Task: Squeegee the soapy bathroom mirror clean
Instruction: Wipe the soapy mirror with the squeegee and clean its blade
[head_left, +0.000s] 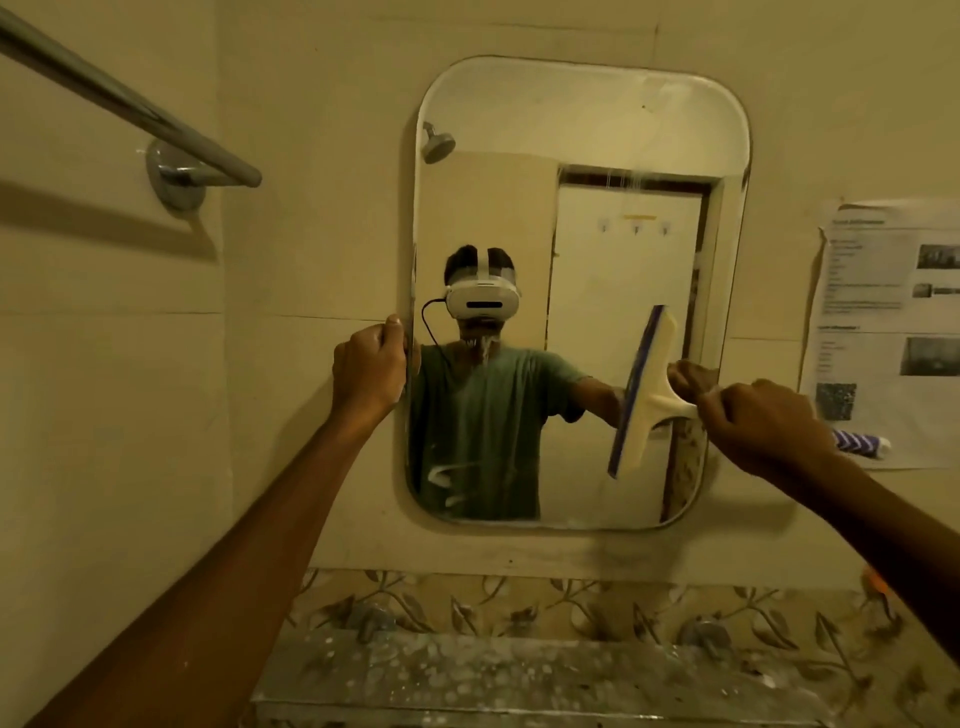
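Note:
A rounded rectangular mirror (587, 130) hangs on the tiled wall straight ahead. Soap streaks remain near its lower left corner and in a drip at its middle. A cream squeegee (647, 395) with a blue blade stands nearly upright against the right part of the glass. My right hand (763, 426) is closed around its handle at the mirror's right edge. My left hand (371, 369) grips the mirror's left edge at mid height, thumb on the rim.
A metal towel bar (130, 111) juts from the left wall at upper left. A printed paper sheet (883, 332) is stuck on the wall right of the mirror, with a striped tube (860, 444) in front of it. A speckled ledge (519, 670) with leaf-patterned tiles runs below.

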